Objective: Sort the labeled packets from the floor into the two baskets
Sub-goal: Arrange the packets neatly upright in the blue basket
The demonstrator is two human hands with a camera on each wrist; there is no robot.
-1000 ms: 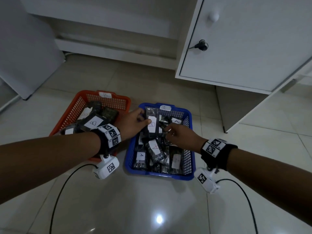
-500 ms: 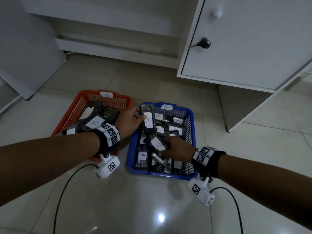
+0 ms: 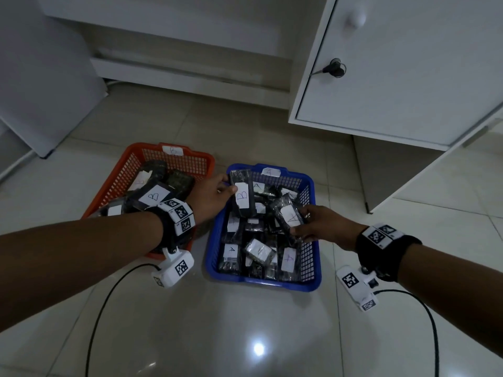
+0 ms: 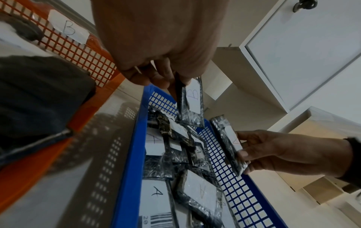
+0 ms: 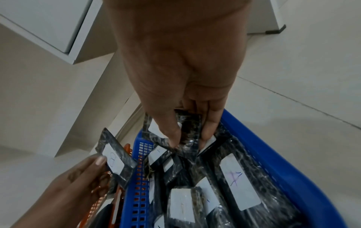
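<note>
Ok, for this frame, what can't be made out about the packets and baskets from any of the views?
- Orange basket: the left forearm hides its near side in the head view; lower packets unreadable.
- Blue basket: packets are piled, so labels underneath are covered.
- A packet in the right hand: fingers cover part of it in the right wrist view.
- B packet in the left hand: contents indistinct.

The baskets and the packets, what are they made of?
The blue basket and orange basket look like hard molded plastic: smooth rims, grid-holed walls. The B packet looks like clear crinkly plastic film with shiny wrinkles and a white, probably paper, label.
</note>
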